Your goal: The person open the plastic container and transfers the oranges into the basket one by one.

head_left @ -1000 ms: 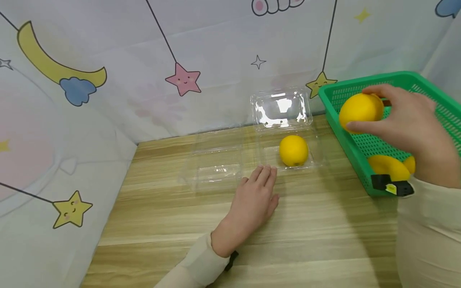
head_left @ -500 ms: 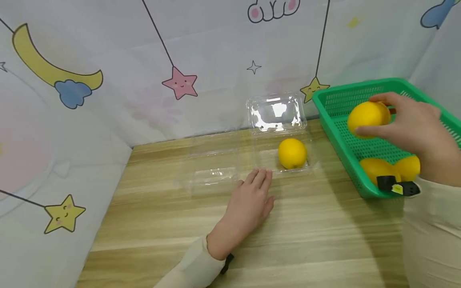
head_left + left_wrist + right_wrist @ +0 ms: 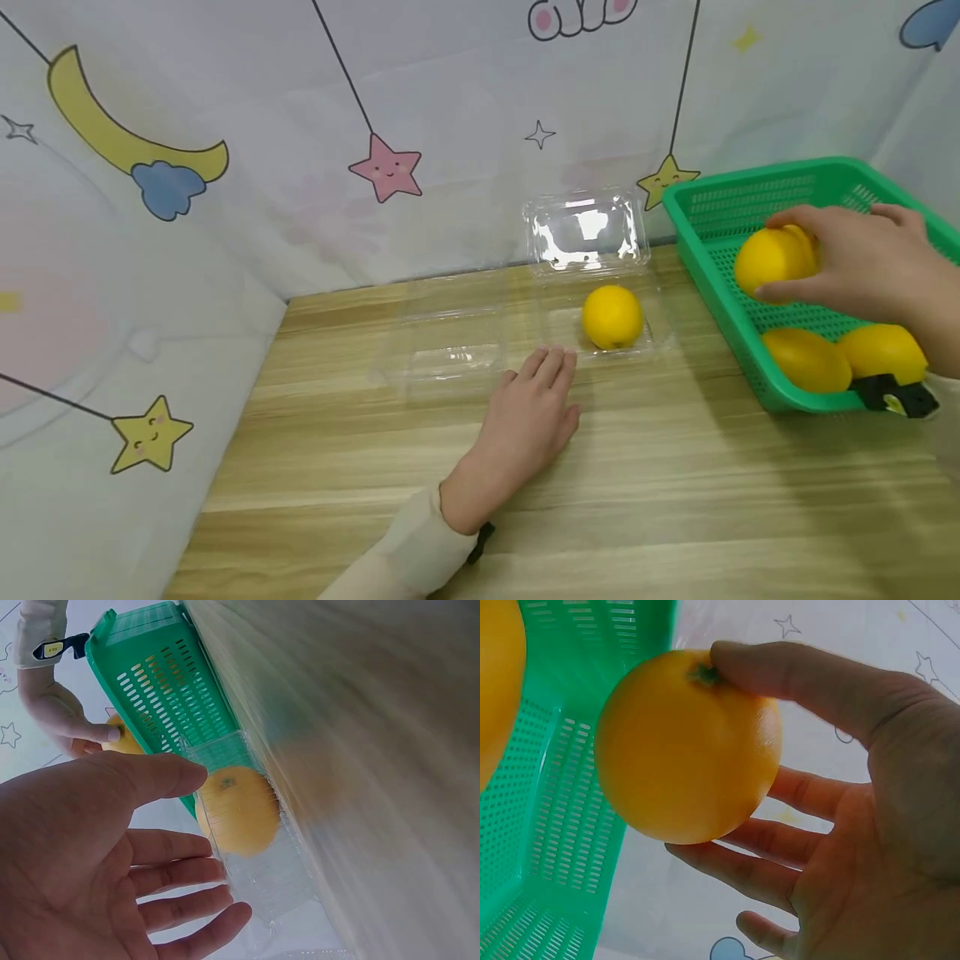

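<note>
My right hand (image 3: 873, 262) pinches an orange (image 3: 776, 265) between thumb and fingertips over the green basket (image 3: 720, 312). Seen from the right wrist, the thumb presses beside the green stem mark of this orange (image 3: 682, 750), and the fingers support its other side. A second orange (image 3: 612, 317) sits in the base of a clear plastic box with its lid (image 3: 585, 229) raised at the back. My left hand (image 3: 528, 412) lies with fingers extended at the box's front edge. In the left wrist view, its fingertips reach the clear wall (image 3: 262, 892) beside the orange.
Two more yellow fruits (image 3: 806, 360) lie at the near end of the basket. Left of the filled box stands another clear box (image 3: 453, 358), opened, on the wooden table (image 3: 360, 483). A patterned curtain (image 3: 465, 92) hangs behind the table.
My right hand has carried the orange rightward and lower, deeper over the basket. The left hand stays at the box's front edge.
</note>
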A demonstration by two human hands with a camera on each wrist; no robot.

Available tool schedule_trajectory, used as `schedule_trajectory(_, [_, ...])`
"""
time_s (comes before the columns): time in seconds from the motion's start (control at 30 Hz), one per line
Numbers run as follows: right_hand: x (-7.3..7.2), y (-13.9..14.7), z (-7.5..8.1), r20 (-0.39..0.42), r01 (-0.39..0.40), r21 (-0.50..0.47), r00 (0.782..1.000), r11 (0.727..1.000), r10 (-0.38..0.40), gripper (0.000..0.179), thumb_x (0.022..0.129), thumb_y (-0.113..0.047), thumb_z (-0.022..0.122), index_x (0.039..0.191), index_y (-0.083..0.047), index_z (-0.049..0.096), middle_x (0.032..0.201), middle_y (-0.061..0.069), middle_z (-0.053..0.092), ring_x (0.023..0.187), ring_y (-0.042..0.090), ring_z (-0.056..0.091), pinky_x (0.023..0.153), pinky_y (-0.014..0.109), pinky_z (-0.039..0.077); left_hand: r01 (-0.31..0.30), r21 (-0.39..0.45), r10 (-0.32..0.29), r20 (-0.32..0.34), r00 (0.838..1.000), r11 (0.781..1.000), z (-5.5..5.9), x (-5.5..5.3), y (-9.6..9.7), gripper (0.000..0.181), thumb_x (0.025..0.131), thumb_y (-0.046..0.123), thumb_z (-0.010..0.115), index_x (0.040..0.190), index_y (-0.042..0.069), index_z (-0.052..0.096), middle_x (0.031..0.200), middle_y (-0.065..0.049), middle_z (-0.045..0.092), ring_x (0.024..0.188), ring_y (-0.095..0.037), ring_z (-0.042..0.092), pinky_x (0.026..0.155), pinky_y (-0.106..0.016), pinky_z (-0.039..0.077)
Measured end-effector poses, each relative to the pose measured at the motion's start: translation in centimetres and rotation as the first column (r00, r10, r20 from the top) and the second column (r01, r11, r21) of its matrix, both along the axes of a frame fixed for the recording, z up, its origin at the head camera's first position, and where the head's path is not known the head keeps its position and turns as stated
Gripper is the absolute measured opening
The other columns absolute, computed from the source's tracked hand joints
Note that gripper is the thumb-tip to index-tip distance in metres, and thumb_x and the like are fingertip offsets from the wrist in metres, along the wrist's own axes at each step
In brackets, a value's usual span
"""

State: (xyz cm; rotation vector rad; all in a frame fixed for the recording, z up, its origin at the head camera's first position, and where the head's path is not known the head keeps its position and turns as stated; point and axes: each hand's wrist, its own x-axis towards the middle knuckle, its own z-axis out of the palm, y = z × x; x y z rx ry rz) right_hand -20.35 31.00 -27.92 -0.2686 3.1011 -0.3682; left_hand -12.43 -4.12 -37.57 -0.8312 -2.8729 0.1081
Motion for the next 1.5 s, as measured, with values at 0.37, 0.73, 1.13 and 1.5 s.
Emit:
schedule_trajectory(0.37, [-0.6, 2.0, -1.8, 0.13, -0.093, 0.129, 0.989, 0.987, 0.076, 0.081, 0.091, -0.028, 0.083, 0.151, 0.006, 0.04, 0.142, 0.043, 0.051, 0.121, 0.057, 0.051, 0.108, 0.078, 0.015, 0.013, -0.022, -0.012, 0.027, 1.0, 1.0, -0.3, -0.1, 0.8, 0.064, 0.105, 0.043, 0.064, 0.157, 0.008, 0.052, 0.157, -0.008, 0.055, 0.145, -0.025, 0.053, 0.102, -0.04, 0.057])
schedule_trajectory(0.73, [-1.7, 1.8, -2.4, 0.2, -0.194, 0.192, 0.967, 0.962, 0.155, 0.085, 0.089, -0.031, 0.085, 0.148, 0.012, 0.04, 0.132, 0.04, 0.06, 0.108, 0.052, 0.063, 0.098, 0.075, 0.029, 0.017, -0.021, -0.016, 0.017, 1.0, 1.0, -0.4, 0.0, 1.0, 0.064, 0.104, 0.043, 0.065, 0.156, 0.008, 0.053, 0.157, -0.008, 0.056, 0.144, -0.025, 0.054, 0.102, -0.04, 0.057])
schedule_trajectory(1.13, [-3.8, 0.9, -2.5, 0.267, -0.276, 0.182, 0.938, 0.944, 0.222, 0.08, 0.087, -0.027, 0.086, 0.146, 0.008, 0.046, 0.127, 0.029, 0.068, 0.105, 0.043, 0.066, 0.097, 0.073, 0.03, 0.006, -0.013, -0.006, 0.004, 1.0, 1.0, -0.3, 0.0, 0.5, 0.064, 0.104, 0.043, 0.065, 0.156, 0.008, 0.052, 0.157, -0.009, 0.056, 0.144, -0.026, 0.054, 0.101, -0.041, 0.058])
schedule_trajectory(1.5, [-4.5, 0.2, -3.3, 0.326, -0.307, 0.157, 0.913, 0.939, 0.244, 0.075, 0.089, -0.019, 0.082, 0.143, 0.015, 0.044, 0.107, 0.016, 0.066, 0.086, 0.032, 0.059, 0.079, 0.056, 0.049, -0.004, -0.018, 0.004, 0.003, 1.0, 1.0, -0.3, 0.0, 0.2, 0.064, 0.104, 0.044, 0.065, 0.156, 0.008, 0.052, 0.157, -0.009, 0.056, 0.144, -0.025, 0.054, 0.102, -0.042, 0.057])
